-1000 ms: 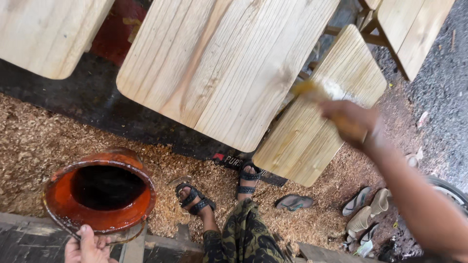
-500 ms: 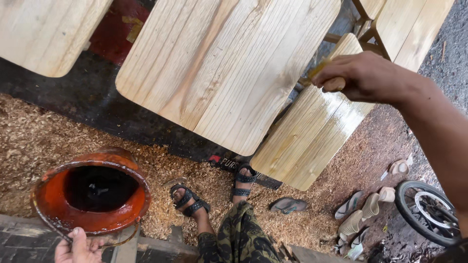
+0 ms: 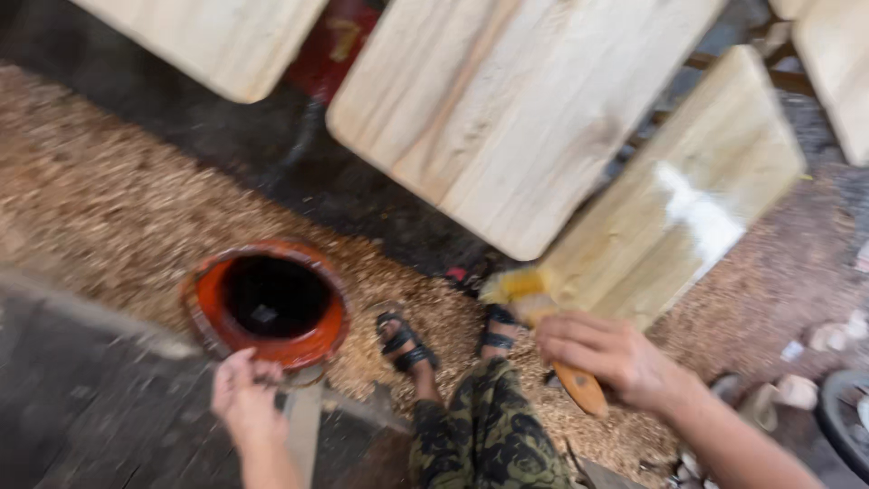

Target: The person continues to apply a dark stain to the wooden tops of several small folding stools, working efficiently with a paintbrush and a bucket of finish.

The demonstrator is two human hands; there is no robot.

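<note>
Against slanted plank (image 3: 674,195): brush (image 3: 541,319) gripped in right hand (image 3: 614,359).

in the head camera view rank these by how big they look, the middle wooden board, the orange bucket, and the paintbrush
Largest to smallest:
1. middle wooden board
2. orange bucket
3. paintbrush, partly hidden by the right hand

The board lies farther from the camera, so it is likely larger still.

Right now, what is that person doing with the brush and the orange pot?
A person is coating wooden boards with a brush. The right hand grips a paintbrush with an orange handle, its yellowish bristles at the lower edge of a slanted wooden board that has a wet, shiny patch. The left hand holds the rim of a round orange pot with dark insides. The person's sandalled feet stand on wood shavings. The picture is blurry.
</note>
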